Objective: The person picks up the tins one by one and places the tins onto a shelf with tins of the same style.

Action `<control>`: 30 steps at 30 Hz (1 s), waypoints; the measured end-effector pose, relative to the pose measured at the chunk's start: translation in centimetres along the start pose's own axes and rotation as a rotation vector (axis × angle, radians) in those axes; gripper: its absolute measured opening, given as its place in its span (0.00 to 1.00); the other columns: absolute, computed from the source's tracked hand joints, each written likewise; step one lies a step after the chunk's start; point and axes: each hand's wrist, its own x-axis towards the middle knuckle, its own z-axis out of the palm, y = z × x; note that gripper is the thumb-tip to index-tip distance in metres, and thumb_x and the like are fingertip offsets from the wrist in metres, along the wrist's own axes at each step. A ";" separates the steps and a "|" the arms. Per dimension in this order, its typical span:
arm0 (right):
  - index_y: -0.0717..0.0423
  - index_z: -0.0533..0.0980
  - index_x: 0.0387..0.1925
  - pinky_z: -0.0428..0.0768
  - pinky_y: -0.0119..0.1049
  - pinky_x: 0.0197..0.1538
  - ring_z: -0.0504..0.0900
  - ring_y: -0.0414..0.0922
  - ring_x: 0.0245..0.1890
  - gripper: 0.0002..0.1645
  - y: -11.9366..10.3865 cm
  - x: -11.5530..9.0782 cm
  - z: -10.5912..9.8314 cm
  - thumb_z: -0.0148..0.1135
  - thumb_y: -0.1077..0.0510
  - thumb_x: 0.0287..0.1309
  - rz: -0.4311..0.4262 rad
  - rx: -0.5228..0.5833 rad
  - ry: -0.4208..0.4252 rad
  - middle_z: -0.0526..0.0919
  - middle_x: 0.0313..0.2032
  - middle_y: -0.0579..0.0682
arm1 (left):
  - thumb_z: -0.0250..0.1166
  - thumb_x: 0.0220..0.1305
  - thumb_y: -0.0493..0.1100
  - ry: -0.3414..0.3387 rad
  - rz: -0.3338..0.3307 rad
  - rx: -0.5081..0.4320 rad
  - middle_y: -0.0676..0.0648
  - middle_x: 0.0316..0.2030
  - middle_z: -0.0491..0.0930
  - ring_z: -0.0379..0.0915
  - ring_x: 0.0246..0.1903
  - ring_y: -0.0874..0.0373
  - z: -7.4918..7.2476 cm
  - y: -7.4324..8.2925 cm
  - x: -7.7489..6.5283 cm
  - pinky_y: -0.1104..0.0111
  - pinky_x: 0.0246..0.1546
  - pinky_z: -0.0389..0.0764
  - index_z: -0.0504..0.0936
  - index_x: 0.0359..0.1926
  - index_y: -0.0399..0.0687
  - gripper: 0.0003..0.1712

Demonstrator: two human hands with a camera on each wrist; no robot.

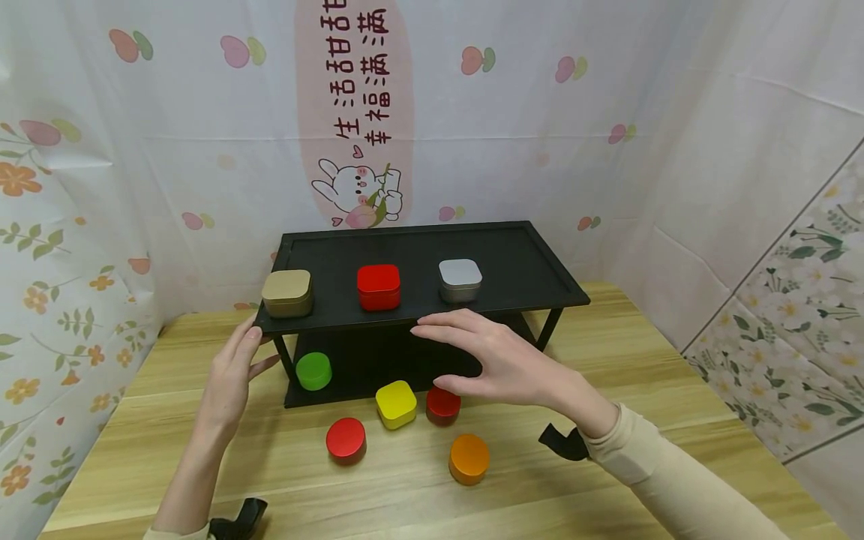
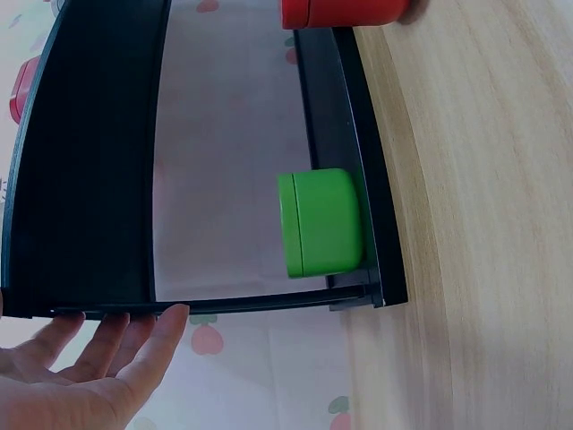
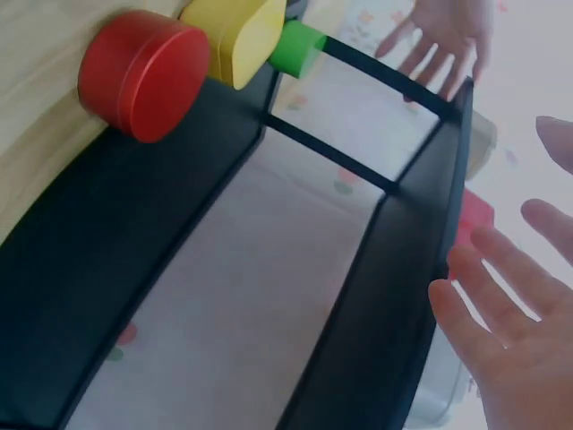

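A black two-tier rack (image 1: 412, 244) stands against the back curtain. My left hand (image 1: 226, 379) touches the left end of its upper tier, fingers (image 2: 157, 349) nearly straight. In front of the rack's upper front edge, my right hand (image 1: 502, 360) hovers with fingers spread and thumb apart, holding nothing. Below its thumb is a dark red round tin (image 1: 442, 407), partly hidden. A gold tin (image 1: 288, 294), a red square tin (image 1: 379, 288) and a silver tin (image 1: 460, 282) sit on the upper tier. A green tin (image 2: 327, 224) stands at the lower tier's left end.
By the lower tier's front edge is a yellow square tin (image 1: 396, 405). Nearer on the wooden table (image 1: 297, 487) stand a red round tin (image 1: 346, 441) and an orange round tin (image 1: 469, 459). Patterned curtains (image 1: 513, 112) enclose the table at the back and sides.
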 end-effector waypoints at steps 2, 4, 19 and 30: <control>0.39 0.70 0.72 0.82 0.41 0.69 0.72 0.40 0.70 0.37 0.0 0.2 0.3 0.72 0.48 0.63 0.016 0.009 -0.020 0.73 0.70 0.40 | 0.43 0.83 0.59 -0.002 -0.002 0.007 0.56 0.67 0.69 0.69 0.58 0.73 0.0 0.0 0.0 0.83 0.50 0.84 0.64 0.77 0.47 0.33; 0.39 0.70 0.72 0.83 0.41 0.68 0.72 0.39 0.70 0.37 0.0 0.3 0.6 0.71 0.47 0.63 0.028 0.012 -0.038 0.73 0.70 0.40 | 0.43 0.83 0.59 -0.002 -0.003 0.010 0.56 0.68 0.68 0.69 0.58 0.73 0.0 0.0 0.0 0.83 0.50 0.84 0.64 0.77 0.47 0.33; 0.41 0.72 0.71 0.82 0.41 0.69 0.72 0.42 0.71 0.35 0.1 1.5 2.7 0.69 0.44 0.65 0.082 0.022 -0.209 0.74 0.70 0.42 | 0.43 0.83 0.57 0.002 -0.037 -0.020 0.64 0.63 0.68 0.68 0.58 0.71 0.0 0.0 0.3 0.85 0.50 0.83 0.64 0.77 0.45 0.32; 0.43 0.71 0.72 0.80 0.41 0.70 0.71 0.43 0.71 0.36 0.1 2.5 3.6 0.69 0.44 0.65 0.112 0.023 -0.284 0.74 0.70 0.43 | 0.44 0.83 0.58 0.000 -0.036 -0.025 0.62 0.64 0.67 0.67 0.58 0.70 0.0 0.0 0.3 0.84 0.50 0.83 0.64 0.77 0.44 0.33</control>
